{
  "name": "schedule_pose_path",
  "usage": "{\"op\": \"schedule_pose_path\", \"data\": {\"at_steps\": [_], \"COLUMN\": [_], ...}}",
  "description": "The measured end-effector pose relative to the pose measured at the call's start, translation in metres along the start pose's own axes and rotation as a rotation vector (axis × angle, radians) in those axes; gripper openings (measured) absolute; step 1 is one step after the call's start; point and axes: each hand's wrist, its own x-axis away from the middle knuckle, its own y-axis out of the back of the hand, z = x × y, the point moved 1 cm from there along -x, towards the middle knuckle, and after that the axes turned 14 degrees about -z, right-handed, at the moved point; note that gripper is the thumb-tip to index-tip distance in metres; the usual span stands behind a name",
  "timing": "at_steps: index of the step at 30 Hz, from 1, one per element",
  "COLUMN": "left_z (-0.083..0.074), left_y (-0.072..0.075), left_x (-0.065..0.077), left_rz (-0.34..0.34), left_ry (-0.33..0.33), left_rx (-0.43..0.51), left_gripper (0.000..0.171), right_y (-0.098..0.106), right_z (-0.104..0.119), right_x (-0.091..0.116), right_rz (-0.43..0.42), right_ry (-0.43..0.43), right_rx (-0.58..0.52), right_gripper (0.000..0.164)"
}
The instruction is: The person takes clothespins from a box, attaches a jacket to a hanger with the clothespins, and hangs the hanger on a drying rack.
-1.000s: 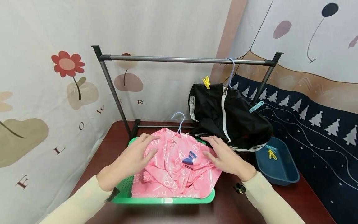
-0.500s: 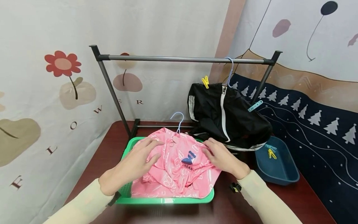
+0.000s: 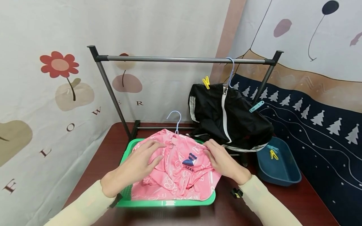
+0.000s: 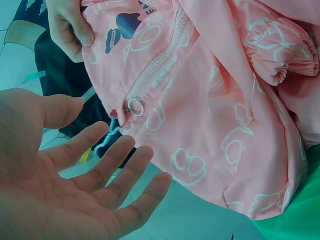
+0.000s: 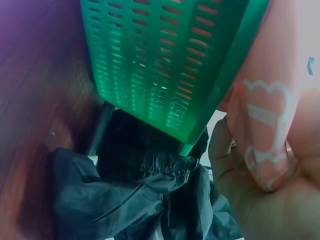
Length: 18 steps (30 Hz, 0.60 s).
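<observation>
Over the basket (image 3: 141, 203), jacket (image 3: 176, 182) caught: right hand (image 3: 223, 160), the nearer, has closed in, pinching its shoulder; left hand (image 3: 133, 168), spread and empty, hangs over the basket's left. Shoulders run crosswise between, hook (image 3: 180, 120) at the basket's far side.

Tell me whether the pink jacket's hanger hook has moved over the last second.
Yes, slightly: in the head view, the hanger hook has shifted left and a little up, closer to the clothes rack's left post.
</observation>
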Motion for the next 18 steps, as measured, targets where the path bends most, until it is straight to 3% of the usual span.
{"op": "schedule_pose_path", "data": {"at_steps": [6, 13, 18], "left_z": [0.004, 0.011, 0.019], "left_y": [0.000, 0.003, 0.009], "left_x": [-0.001, -0.005, -0.006], "left_rz": [-0.018, -0.090, -0.099], "left_ry": [0.016, 0.024, 0.070], "left_rx": [0.014, 0.007, -0.021], "left_gripper": [0.056, 0.056, 0.059], "right_y": [0.000, 0.000, 0.000], "right_z": [0.002, 0.000, 0.001], "right_x": [0.002, 0.003, 0.006], "right_rz": [-0.047, -0.105, -0.120], "right_ry": [0.052, 0.094, 0.104], "right_rx": [-0.007, -0.024, -0.056], "right_gripper": [0.012, 0.015, 0.018]}}
